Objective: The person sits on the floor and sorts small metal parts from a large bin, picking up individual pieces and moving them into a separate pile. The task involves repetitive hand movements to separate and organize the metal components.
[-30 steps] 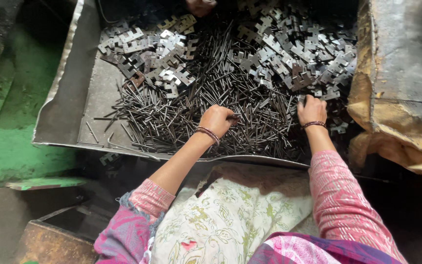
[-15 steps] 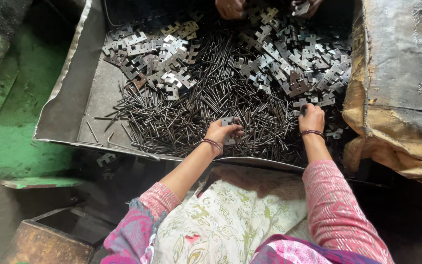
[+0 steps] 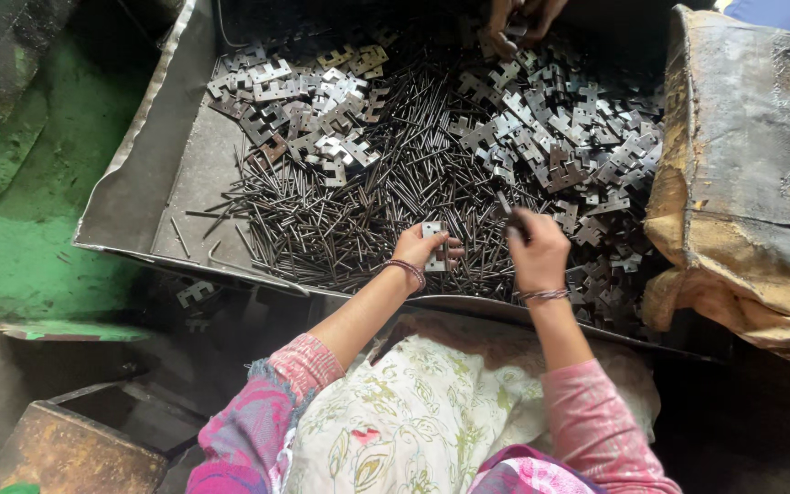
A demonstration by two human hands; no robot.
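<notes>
My left hand [image 3: 421, 252] holds a small flat metal hinge plate [image 3: 432, 234] above a heap of thin dark metal pins [image 3: 349, 220]. My right hand [image 3: 537, 247] is closed around a dark pin [image 3: 507, 209] just to the right of the plate, close to it. Both hands hover over the near edge of a large metal tray [image 3: 144, 197]. Piles of hinge plates [image 3: 322, 119] lie at the back and right of the tray.
Another person's hands [image 3: 514, 23] work at the far edge of the tray. A worn brown sack [image 3: 752, 183] stands at the right. A green painted surface [image 3: 29, 229] lies at the left. A rusty box [image 3: 75, 453] sits at the lower left.
Both hands lifted off the pin heap and came toward each other. The left now holds a hinge plate, the right a pin.
</notes>
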